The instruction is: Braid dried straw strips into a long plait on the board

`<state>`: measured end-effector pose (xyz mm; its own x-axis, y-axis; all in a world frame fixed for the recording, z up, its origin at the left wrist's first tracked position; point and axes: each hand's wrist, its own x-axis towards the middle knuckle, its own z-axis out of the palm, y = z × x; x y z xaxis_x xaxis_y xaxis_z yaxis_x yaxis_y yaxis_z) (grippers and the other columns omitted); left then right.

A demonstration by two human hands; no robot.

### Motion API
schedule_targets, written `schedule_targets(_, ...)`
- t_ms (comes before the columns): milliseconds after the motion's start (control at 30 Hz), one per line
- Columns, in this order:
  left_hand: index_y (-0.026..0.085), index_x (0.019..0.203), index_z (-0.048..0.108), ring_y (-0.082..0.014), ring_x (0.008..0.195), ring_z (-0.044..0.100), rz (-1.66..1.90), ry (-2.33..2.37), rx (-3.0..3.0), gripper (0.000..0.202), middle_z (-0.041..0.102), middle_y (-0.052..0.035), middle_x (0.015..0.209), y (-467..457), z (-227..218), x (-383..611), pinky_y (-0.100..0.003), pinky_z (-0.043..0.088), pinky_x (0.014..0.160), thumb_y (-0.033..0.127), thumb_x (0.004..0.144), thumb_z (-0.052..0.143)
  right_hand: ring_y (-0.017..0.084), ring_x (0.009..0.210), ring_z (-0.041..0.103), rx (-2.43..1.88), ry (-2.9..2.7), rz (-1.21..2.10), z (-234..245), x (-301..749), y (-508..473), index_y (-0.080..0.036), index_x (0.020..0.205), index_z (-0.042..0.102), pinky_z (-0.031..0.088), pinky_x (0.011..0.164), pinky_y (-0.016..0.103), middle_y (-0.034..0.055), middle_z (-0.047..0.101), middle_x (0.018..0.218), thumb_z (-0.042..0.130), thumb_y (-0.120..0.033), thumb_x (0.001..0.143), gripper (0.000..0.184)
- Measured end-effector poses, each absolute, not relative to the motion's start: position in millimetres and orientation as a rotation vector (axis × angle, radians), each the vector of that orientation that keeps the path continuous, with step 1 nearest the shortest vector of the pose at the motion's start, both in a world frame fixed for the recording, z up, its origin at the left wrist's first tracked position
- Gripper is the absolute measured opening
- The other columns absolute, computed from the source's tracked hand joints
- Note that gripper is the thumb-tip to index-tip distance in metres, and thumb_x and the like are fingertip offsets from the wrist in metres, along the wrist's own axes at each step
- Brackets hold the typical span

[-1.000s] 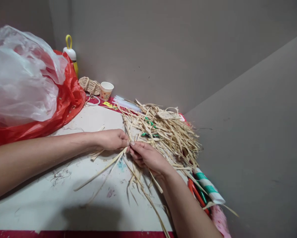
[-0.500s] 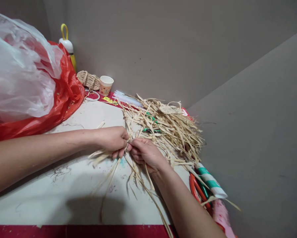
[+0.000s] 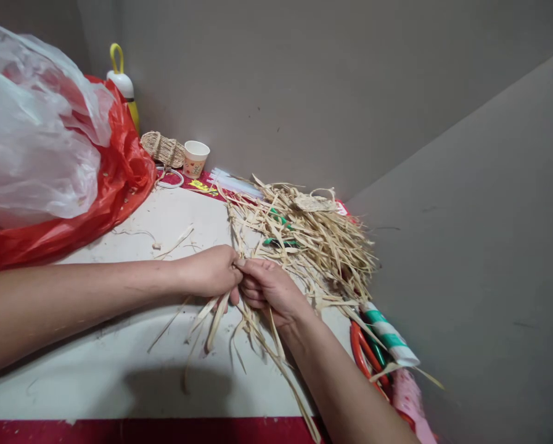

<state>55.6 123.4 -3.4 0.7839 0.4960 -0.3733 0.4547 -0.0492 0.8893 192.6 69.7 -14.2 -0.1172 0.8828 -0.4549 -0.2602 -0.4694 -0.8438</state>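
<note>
My left hand (image 3: 214,271) and my right hand (image 3: 270,288) meet at the middle of the white board, fingertips touching. Both are closed on pale dried straw strips (image 3: 219,320), whose loose ends hang out below the left hand. More strips (image 3: 276,354) trail from under my right hand toward the near edge. From the hands a twisted straw length (image 3: 233,222) runs up toward the far side. The exact spot where the strips cross is hidden by my fingers. Just beyond my right hand lies a large heap of straw (image 3: 331,240).
A red plastic bag (image 3: 128,166) and a clear bag (image 3: 36,135) bulge at left. Along the wall stand a yellow-and-white bottle (image 3: 122,83), a coiled straw rope (image 3: 163,150) and a paper cup (image 3: 195,159). Red-handled scissors (image 3: 358,348) and a green-striped roll (image 3: 391,336) lie at right.
My left hand has come down slightly and its wrist has turned. The straw ends under it have swung from the left to hang lower. My right hand stays nearly in place.
</note>
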Motion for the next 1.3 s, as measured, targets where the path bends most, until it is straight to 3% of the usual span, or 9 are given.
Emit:
schedule_targets(100,0.013,0.072,0.058,-0.0093,0.036,0.047,0.051,0.812,1.693,0.015,0.063,-0.0021,0.057,118,0,57,-0.019,0.035,0.037,0.018,0.069,0.045,0.000,0.029,0.015,-1.321,-0.770,1.705,-14,192,69,-0.015,0.053,0.046,0.007,0.029,0.014,-0.0108,0.032,0.033,0.067,-0.030,0.068,0.029)
schedule_targets(267,0.013,0.077,0.058,-0.0136,0.043,0.055,-0.134,0.760,1.532,0.014,0.059,-0.0007,0.052,130,16,54,-0.023,0.041,0.044,0.019,0.070,0.047,0.000,0.031,0.013,-1.254,-0.731,1.769,-15,200,70,-0.017,0.055,0.043,0.008,0.030,0.013,-0.0136,0.025,0.036,0.070,-0.024,0.066,0.030)
schedule_targets(400,0.012,0.070,0.062,-0.0068,0.038,0.039,0.060,0.860,1.729,0.013,0.048,0.0047,0.043,153,14,49,-0.019,0.029,0.042,0.020,0.067,0.051,0.000,0.033,0.011,-1.211,-0.763,1.819,-13,204,71,-0.015,0.062,0.051,0.008,0.031,0.013,-0.0137,0.023,0.039,0.070,-0.025,0.067,0.023)
schedule_targets(467,0.013,0.070,0.063,-0.0053,0.042,0.037,0.213,0.878,1.723,0.012,0.049,0.0052,0.048,158,7,49,-0.019,0.028,0.044,0.019,0.063,0.055,0.000,0.033,0.010,-1.217,-0.781,1.826,-12,205,71,-0.013,0.067,0.056,0.008,0.031,0.013,-0.0139,0.022,0.039,0.070,-0.028,0.069,0.021)
schedule_targets(633,0.013,0.060,0.055,-0.0081,0.044,0.042,0.118,0.673,1.312,0.011,0.051,0.0009,0.051,149,-3,55,-0.021,0.032,0.045,0.020,0.065,0.049,0.000,0.033,0.011,-1.242,-0.829,1.838,-11,205,73,-0.012,0.069,0.059,0.008,0.032,0.013,-0.0136,0.022,0.039,0.070,-0.032,0.070,0.022)
schedule_targets(833,0.014,0.060,0.056,-0.0057,0.036,0.022,0.099,0.782,1.493,0.019,0.035,0.0057,0.042,144,-1,54,-0.022,0.016,0.038,0.022,0.072,0.044,0.001,0.034,0.010,-1.290,-0.899,1.840,-9,208,72,-0.013,0.070,0.058,0.007,0.032,0.015,-0.0138,0.021,0.040,0.070,-0.034,0.069,0.024)
schedule_targets(1100,0.014,0.062,0.062,-0.0084,0.051,0.040,0.109,0.802,1.871,0.021,0.057,0.0013,0.058,151,-7,54,-0.021,0.030,0.051,0.023,0.071,0.044,0.004,0.035,0.014,-1.443,-1.157,1.649,-16,206,70,-0.014,0.072,0.058,0.008,0.035,0.020,-0.0117,0.025,0.040,0.062,-0.041,0.075,0.028)
schedule_targets(1300,0.015,0.059,0.056,-0.0072,0.050,0.039,0.113,0.732,1.791,0.020,0.052,0.0027,0.056,150,-10,53,-0.020,0.030,0.051,0.027,0.072,0.047,0.006,0.043,0.020,-1.566,-1.424,1.356,-16,205,69,-0.014,0.066,0.057,0.015,0.040,0.021,-0.0081,0.030,0.048,0.060,-0.040,0.076,0.027)
